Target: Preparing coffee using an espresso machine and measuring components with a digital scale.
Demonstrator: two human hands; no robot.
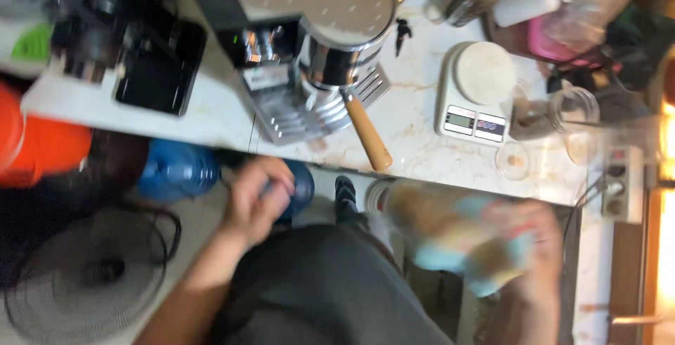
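1. We see a blurred, pale blue and tan bag gripped in the right hand, just below the counter edge.
2. The left hand curls loosely; what it holds, we cannot tell.
3. On the counter stand a scale and an espresso machine.

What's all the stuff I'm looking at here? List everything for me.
Espresso machine: one, silver, back of the counter.
Portafilter: one, wooden handle, locked in the machine, pointing toward the counter edge.
Scale: one, white, right of the machine.
Glass jars: about two, clear, right of the scale.
Small dish: one, clear, in front of the scale.
Black tray: one, left of the machine.
Counter: one, pale marble.
Power strip: one, white, right edge.
Water jug: one, blue, under the counter.
Fan: one, dark wire, on the floor, lower left.
Bag: one, light blue and tan, blurred.
Left hand: near the jug; contents unclear.
Right hand: grips the bag.
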